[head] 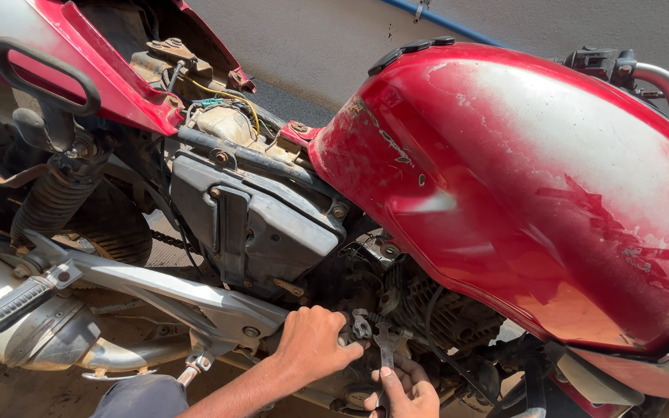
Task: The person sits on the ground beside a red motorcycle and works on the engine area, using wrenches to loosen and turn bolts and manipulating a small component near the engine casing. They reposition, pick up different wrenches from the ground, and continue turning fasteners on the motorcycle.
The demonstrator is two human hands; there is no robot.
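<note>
A red motorcycle stands with its seat off; its worn red fuel tank (520, 178) fills the right side. My left hand (313, 344) is closed around a part low on the engine (443, 313), under the grey side box (265, 224). My right hand (400, 391) comes up from the bottom edge and holds a metal spanner (385, 340), whose head sits on a fitting next to my left hand's fingers. What my left hand grips is hidden by its fingers.
A black footpeg (5, 310) and a silver bracket (180, 298) stick out at lower left above the exhaust (63, 340). The rear shock spring (52, 201) and a black grab handle (40, 73) are at upper left. A grey wall (327, 39) runs behind.
</note>
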